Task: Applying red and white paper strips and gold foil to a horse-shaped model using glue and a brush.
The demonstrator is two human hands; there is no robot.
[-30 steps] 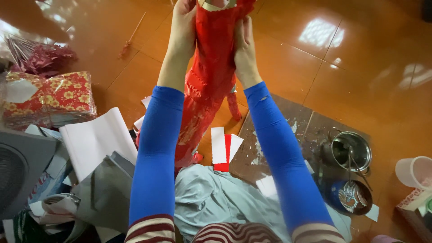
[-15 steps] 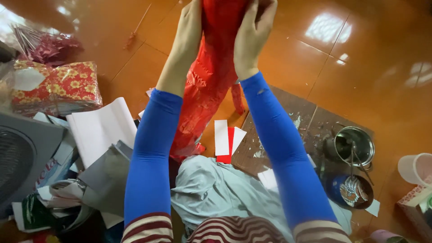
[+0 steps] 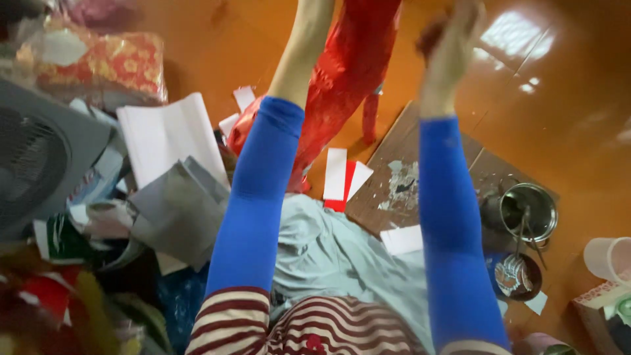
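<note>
A long sheet of shiny red patterned paper [image 3: 342,79] hangs from the top edge of the view down to the orange floor. My left forearm [image 3: 299,52], in a blue sleeve, rises beside it; the left hand itself is cut off above the frame. My right hand [image 3: 453,52] is raised to the right of the sheet and apart from it. It is blurred, with a small dark red bit by its thumb. Whether it grips that bit is unclear.
A brown board [image 3: 401,190] smeared with paste lies on the floor, with red and white paper strips [image 3: 342,177] beside it. At right stand a metal can [image 3: 529,210], a smaller tin [image 3: 516,276] and a white cup [image 3: 608,256]. White paper sheets [image 3: 171,135], a grey sheet [image 3: 177,210] and a fan [image 3: 39,164] crowd the left.
Both hands held the red sheet together before. Now my right hand has swung off to the right, away from the sheet, and my left hand has risen out of view.
</note>
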